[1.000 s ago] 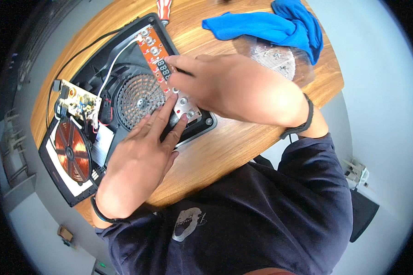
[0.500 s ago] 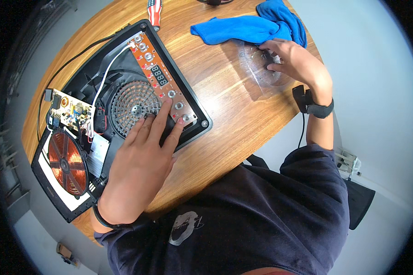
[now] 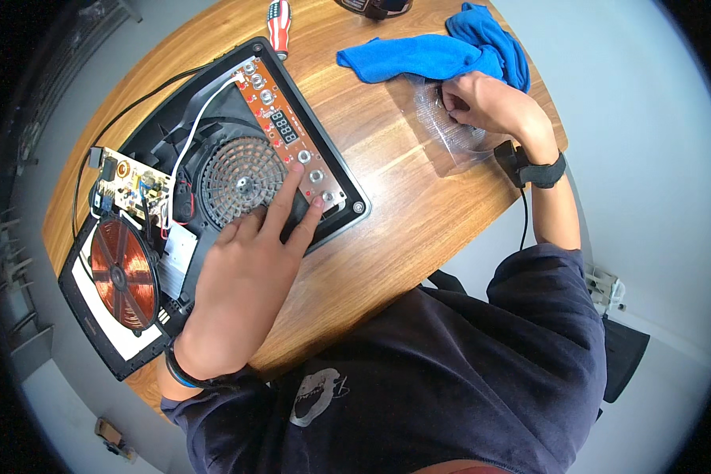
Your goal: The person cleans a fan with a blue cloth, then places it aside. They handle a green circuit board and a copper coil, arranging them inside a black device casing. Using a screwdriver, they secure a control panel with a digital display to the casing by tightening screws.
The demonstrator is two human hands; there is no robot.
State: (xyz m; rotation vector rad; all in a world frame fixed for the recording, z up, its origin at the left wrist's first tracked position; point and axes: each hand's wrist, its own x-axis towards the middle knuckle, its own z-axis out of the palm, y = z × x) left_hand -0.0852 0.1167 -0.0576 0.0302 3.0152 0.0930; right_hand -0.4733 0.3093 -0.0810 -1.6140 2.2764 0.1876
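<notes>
My left hand (image 3: 245, 272) lies over an opened induction cooker base (image 3: 336, 178), with two stretched fingers touching the lower end of an orange control board (image 3: 270, 121). Its other fingers reach over the edge of the round fan grille (image 3: 241, 178) and are partly hidden. At the right, my right hand (image 3: 486, 103) is at a clear plastic dish (image 3: 434, 118), fingertips bent together inside it. What those fingers hold, if anything, is hidden. A white wire (image 3: 189, 138) runs from the control board to a circuit board (image 3: 138, 180) standing beside a copper coil (image 3: 122, 272).
A blue cloth (image 3: 419, 57) lies behind the dish. Beyond the cooker base is a screwdriver with a patterned handle (image 3: 279, 28). A dark object (image 3: 379, 6) stands at the far edge. A black cord (image 3: 95, 138) runs along the table's left side.
My right hand's thumb and fingers, apart over the dish before, have drawn together. My left hand stays on the control board. The whole view has shifted slightly.
</notes>
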